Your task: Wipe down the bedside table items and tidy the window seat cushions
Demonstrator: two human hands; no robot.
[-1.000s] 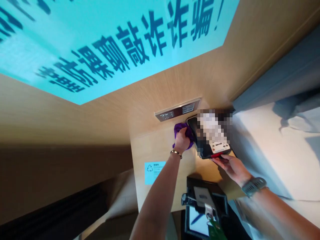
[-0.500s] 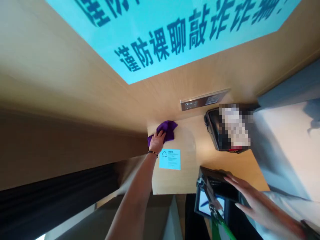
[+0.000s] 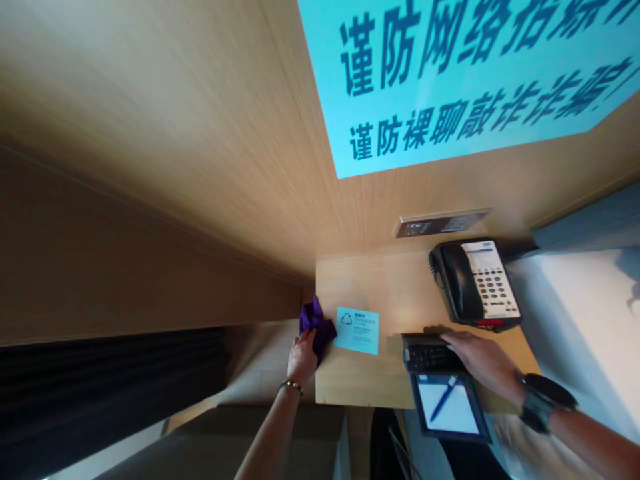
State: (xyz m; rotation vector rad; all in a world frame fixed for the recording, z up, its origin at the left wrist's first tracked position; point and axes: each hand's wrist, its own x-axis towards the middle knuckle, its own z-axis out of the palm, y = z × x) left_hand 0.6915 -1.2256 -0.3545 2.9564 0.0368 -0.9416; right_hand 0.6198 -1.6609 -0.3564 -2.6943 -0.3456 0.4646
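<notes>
My left hand (image 3: 303, 357) grips a purple cloth (image 3: 315, 322) and holds it against the left edge of a light wooden bedside table (image 3: 395, 293). My right hand (image 3: 477, 357), a dark watch on its wrist, lies closed over a black remote-like box (image 3: 425, 352) at the table's front right. That box sits at the top of a black tray holding a white notepad with a blue pen (image 3: 447, 403). A small cyan card (image 3: 357, 329) lies flat on the table just right of the cloth.
A black and white desk telephone (image 3: 475, 283) stands at the table's back right. A metal switch panel (image 3: 440, 224) is set in the wooden wall above it. A big cyan sign with dark characters (image 3: 475, 80) hangs higher up. White bedding (image 3: 585, 320) lies to the right.
My left hand has drawn the purple cloth from the table's back left corner forward along its left edge. My right hand moved up onto the black box. The view swung left.
</notes>
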